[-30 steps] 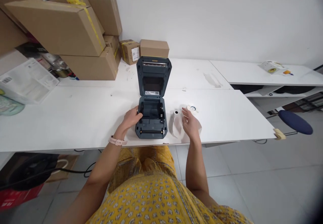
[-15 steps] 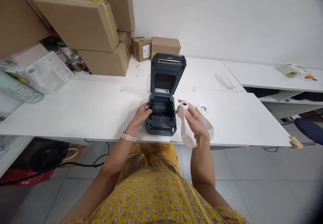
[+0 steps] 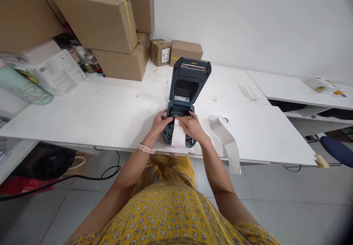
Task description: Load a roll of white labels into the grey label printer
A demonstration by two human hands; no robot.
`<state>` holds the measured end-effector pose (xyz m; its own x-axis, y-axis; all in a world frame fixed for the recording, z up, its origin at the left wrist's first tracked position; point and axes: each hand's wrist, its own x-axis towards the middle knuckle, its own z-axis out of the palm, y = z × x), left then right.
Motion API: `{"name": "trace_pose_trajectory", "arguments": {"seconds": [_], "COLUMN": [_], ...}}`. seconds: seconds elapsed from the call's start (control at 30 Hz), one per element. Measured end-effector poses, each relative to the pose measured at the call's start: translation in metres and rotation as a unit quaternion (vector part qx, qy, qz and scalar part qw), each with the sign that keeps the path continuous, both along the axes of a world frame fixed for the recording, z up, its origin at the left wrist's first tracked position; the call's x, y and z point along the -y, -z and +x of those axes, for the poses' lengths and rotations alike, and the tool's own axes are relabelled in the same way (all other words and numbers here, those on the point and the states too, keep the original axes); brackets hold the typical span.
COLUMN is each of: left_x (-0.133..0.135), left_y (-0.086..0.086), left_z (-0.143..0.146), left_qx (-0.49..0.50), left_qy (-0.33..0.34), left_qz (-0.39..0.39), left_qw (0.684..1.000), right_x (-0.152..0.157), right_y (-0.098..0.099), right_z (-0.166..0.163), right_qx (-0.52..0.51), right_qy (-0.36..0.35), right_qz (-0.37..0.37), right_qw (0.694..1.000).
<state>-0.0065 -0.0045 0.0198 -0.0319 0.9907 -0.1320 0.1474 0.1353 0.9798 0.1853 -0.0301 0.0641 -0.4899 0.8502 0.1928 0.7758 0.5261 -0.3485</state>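
A dark label printer [image 3: 190, 87] stands on the table with its lid tilted up and its inside exposed. My left hand [image 3: 160, 122] is at the printer's left side, thumb over the edge into the bay and fingers against the outside. My right hand [image 3: 192, 126] reaches into the bay, its fingers closed over a small roll of white labels. From that roll a white label strip [image 3: 178, 136] runs forward across the printer's front edge. Most of the roll is hidden under my right hand. Right of the printer stands a second label roll [image 3: 224, 121] with its strip uncurled past the table edge.
Cardboard boxes [image 3: 93, 20] are stacked at the back left, with two smaller ones [image 3: 186, 50] behind the printer. At the far left are a white box [image 3: 59, 74] and a mint bottle [image 3: 30, 87]. A black cable [image 3: 79, 177] hangs below the white table [image 3: 110, 127].
My right hand has brought the label roll from beside the printer into its bay, and the strip now lies over the front. My left hand stays at the left side. The view has shifted slightly.
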Motion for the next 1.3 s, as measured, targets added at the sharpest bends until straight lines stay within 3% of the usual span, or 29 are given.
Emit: {"name": "trace_pose_trajectory", "arguments": {"seconds": [0.1,0.2,0.53,0.93,1.0,1.1,1.2,1.3], "left_x": [0.0,0.001,-0.002,-0.003,0.001,0.016,0.033,0.038], "left_y": [-0.001,-0.004,-0.003,-0.001,-0.004,-0.015,-0.025,-0.026], "left_z": [0.001,0.002,-0.001,-0.003,-0.001,0.003,0.005,0.003], "left_qx": [0.027,0.06,0.036,-0.02,-0.067,-0.154,-0.177,-0.19], "left_qy": [-0.001,0.039,0.072,0.084,0.058,0.029,0.084,0.15], "left_qz": [-0.004,0.011,0.047,0.052,0.085,0.193,0.256,0.24], "left_qw": [1.0,0.997,0.996,0.995,0.992,0.969,0.947,0.94], "right_x": [0.004,0.007,0.005,0.001,0.0,-0.001,-0.001,-0.001], "right_y": [0.001,-0.001,-0.001,-0.003,-0.002,-0.002,-0.003,-0.003], "right_z": [0.001,0.004,0.013,0.018,0.018,0.018,0.018,0.018], "right_qx": [-0.045,-0.067,-0.039,-0.03,-0.032,-0.036,-0.043,-0.056], "right_qy": [-0.003,-0.016,-0.094,-0.114,-0.118,-0.122,-0.123,-0.123], "right_qz": [0.0,-0.013,-0.045,-0.071,-0.072,-0.071,-0.076,-0.082], "right_qw": [0.999,0.998,0.994,0.991,0.99,0.989,0.989,0.987]}}
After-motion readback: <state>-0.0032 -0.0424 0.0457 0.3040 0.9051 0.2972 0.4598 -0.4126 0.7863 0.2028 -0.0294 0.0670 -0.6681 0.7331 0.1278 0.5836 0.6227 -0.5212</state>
